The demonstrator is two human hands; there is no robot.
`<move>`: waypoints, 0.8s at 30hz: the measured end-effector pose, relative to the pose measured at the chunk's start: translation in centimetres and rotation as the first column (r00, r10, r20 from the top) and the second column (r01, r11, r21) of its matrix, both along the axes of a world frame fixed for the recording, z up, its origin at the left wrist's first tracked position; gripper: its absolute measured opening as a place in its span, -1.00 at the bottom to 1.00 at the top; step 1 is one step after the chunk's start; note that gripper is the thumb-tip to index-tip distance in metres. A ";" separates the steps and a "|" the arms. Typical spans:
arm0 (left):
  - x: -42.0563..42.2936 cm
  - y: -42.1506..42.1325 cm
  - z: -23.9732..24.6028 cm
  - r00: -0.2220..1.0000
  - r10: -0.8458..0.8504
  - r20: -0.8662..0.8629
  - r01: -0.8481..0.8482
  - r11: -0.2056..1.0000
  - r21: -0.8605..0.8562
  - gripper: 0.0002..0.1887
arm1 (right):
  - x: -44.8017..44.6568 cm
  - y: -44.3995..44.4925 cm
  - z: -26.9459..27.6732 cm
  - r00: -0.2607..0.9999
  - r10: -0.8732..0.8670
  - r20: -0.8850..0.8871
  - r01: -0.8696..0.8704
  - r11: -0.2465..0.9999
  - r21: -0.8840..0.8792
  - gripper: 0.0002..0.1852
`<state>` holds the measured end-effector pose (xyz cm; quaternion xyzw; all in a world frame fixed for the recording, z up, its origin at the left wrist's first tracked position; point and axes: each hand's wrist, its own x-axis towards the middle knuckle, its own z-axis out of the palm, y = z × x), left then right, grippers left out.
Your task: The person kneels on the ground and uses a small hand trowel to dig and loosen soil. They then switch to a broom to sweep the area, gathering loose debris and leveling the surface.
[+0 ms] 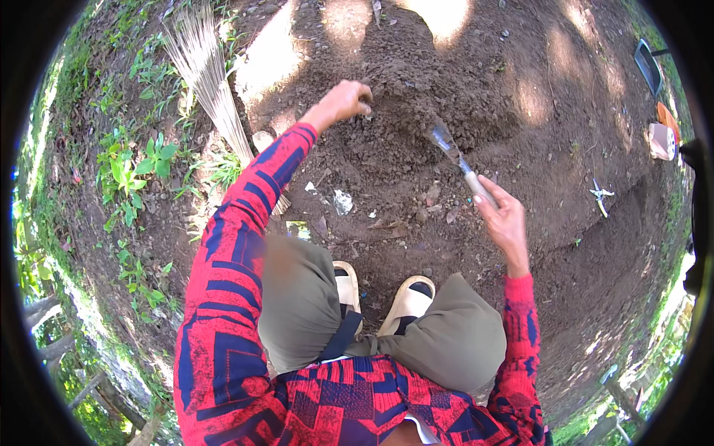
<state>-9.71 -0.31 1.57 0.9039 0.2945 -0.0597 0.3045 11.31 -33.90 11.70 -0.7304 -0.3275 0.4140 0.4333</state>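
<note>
My right hand (pixel 500 214) grips the pale handle of a garden trowel (pixel 447 142). The trowel's metal blade points up and left, its tip at a mound of loose brown soil (pixel 413 103). Over the left side of this mound is my left hand (pixel 347 101), its fingers curled downward. Whether anything sits between those fingers cannot be made out. Crumbly clods lie between the two hands.
A stick broom (pixel 209 78) lies to the left beside green weeds (pixel 131 167). A crumpled pale scrap (pixel 342 202) rests before my sandals (pixel 410 301). At right are pruning shears (pixel 601 196), a whitish pot-like container (pixel 661 141) and a dark dustpan-like object (pixel 648 68).
</note>
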 end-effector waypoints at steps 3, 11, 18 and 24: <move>-0.7 -3.0 -3.7 1.000 0.000 -0.027 0.004 0.984 0.177 -0.57 | 0.8 -0.4 5.5 0.965 0.134 0.225 -0.116 0.989 -0.091 -0.64; -0.2 -1.1 -4.8 0.998 0.053 0.033 -0.058 0.981 0.186 -0.81 | -2.2 2.3 -8.1 0.994 0.089 -0.071 -0.105 0.959 -0.265 -0.61; 3.0 0.0 -1.0 0.823 0.550 0.145 -0.345 0.686 -0.641 -0.79 | -4.2 0.3 -10.7 0.939 0.201 0.279 -0.163 0.975 -0.152 -0.55; 6.7 -1.1 0.4 0.629 0.777 0.008 -0.230 0.195 -0.953 -0.80 | -0.8 0.9 1.7 0.840 0.257 0.479 -0.257 0.964 -0.067 -0.60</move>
